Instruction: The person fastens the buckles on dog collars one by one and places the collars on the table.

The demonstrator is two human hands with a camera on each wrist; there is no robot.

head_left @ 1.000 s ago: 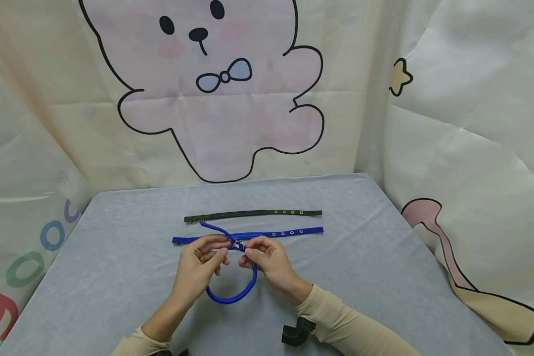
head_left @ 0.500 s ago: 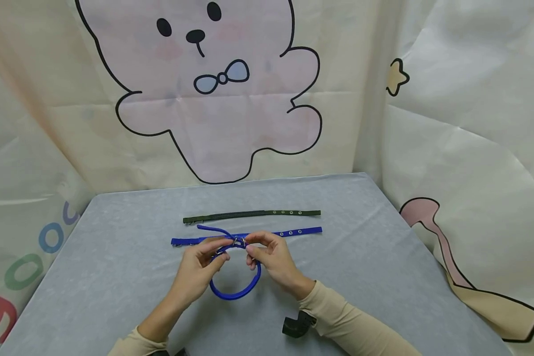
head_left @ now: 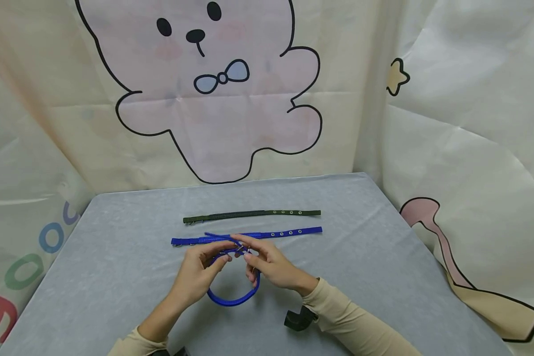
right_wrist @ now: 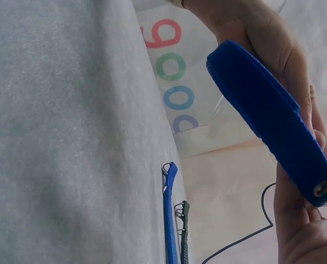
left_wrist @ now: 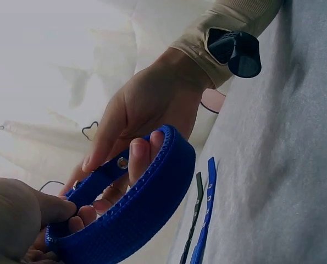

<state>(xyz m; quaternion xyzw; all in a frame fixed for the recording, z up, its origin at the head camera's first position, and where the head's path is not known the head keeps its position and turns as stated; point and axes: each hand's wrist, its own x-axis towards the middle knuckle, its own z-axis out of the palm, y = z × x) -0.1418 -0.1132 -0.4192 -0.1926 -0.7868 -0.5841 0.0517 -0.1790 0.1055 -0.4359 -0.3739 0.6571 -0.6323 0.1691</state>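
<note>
A blue collar (head_left: 232,302), bent into a ring, is held up between both hands over the table. Its metal buckle (head_left: 240,248) is at the top of the ring, and the strap's free end sticks out to the upper left. My left hand (head_left: 195,271) pinches the band left of the buckle between thumb and fingers. At the buckle, my right hand (head_left: 276,264) grips the strap, index finger stretched across the top and thumb below. Right-hand fingertips (left_wrist: 138,157) show inside the ring in the left wrist view. A metal eyelet (right_wrist: 322,188) shows on the band in the right wrist view.
Behind the hands, a second blue collar (head_left: 293,232) lies flat on the grey-clothed table (head_left: 360,277). A dark green collar (head_left: 249,214) lies beyond it, roughly parallel. A black camera mount (head_left: 299,319) hangs at the right cuff. Printed curtains (head_left: 267,118) stand behind the table.
My right index finger has reached left across the buckle, and the strap's free end has swung lower and to the right. The left hand keeps its pinch on the ring.
</note>
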